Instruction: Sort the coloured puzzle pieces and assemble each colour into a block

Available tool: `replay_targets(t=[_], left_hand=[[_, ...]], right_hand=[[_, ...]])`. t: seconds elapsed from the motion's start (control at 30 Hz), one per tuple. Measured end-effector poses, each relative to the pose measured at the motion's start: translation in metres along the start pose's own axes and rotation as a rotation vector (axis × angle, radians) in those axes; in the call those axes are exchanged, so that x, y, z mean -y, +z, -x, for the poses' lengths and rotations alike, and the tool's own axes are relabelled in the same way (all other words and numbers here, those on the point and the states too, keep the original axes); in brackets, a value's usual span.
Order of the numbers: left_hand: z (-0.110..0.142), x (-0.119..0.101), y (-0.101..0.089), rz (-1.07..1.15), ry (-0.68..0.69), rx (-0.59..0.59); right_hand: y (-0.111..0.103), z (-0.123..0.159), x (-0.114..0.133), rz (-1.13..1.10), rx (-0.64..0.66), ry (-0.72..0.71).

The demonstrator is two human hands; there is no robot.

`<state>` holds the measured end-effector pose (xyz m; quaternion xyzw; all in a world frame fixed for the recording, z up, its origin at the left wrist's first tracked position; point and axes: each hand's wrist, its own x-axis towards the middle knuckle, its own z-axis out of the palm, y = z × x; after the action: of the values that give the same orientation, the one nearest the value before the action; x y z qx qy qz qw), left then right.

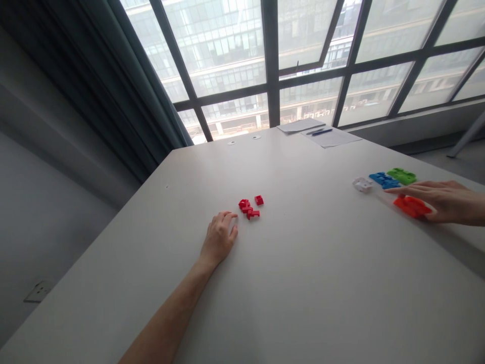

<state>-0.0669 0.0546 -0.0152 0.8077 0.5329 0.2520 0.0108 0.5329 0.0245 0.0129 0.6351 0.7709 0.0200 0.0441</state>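
Note:
My left hand (pixel 220 237) rests on the white table with its fingers loosely curled and the thumb apart from the index finger. It holds nothing. Just beyond its fingertips lies a small cluster of red plastic pieces (pixel 247 208), and one more red piece (pixel 258 200) sits slightly apart. Far to the right, my right hand (pixel 441 199) reaches in with its fingers stretched out over the pieces there. Orange-red plastic pieces (pixel 412 206) lie under its fingers, near the thumb; whether they are touched is unclear. Blue pieces (pixel 384 179) are close to its fingertips.
Green pieces (pixel 402 176) and white pieces (pixel 362 184) flank the blue ones. Sheets of paper (pixel 337 138) with a dark pen (pixel 322 132) lie at the table's (pixel 280 293) far edge. Behind are large windows (pixel 231 45) and a dark curtain (pixel 113 65) at the left.

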Motion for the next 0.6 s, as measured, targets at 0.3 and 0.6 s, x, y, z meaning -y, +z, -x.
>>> replay_targets(t=[0.3, 0.6], left_hand=[[0.0, 0.0, 0.0, 0.009, 0.009, -0.005], [0.0, 0.001, 0.001, -0.007, 0.007, 0.002]], right_hand=[[0.003, -0.003, -0.017, -0.232, -0.108, 0.028], [-0.029, -0.009, 0.02, -0.26, -0.178, -0.067]])
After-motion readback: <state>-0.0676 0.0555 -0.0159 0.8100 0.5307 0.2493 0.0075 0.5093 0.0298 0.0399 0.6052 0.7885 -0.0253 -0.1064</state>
